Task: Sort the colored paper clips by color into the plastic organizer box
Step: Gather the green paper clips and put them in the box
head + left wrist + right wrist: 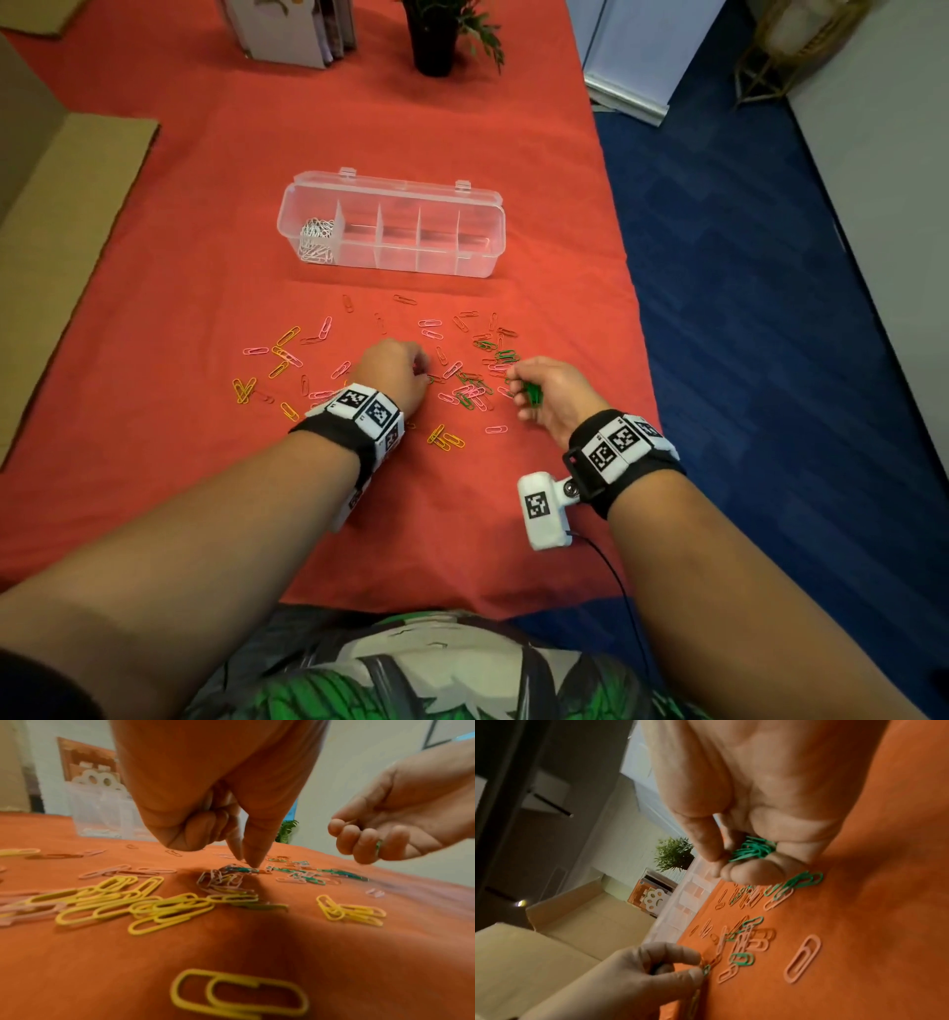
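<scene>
The plastic organizer box [393, 226] stands open, well beyond both hands; only its leftmost compartment holds clips, the white ones [318, 240], so most of the sorting is left. Pink, yellow and green paper clips [462, 385] lie scattered around the fingers. The right hand [544, 393] has its fingers curled around a bunch of green clips [753, 850]. The left hand [395, 370] pinches one green clip [241, 869] with thumb and forefinger on the cloth.
</scene>
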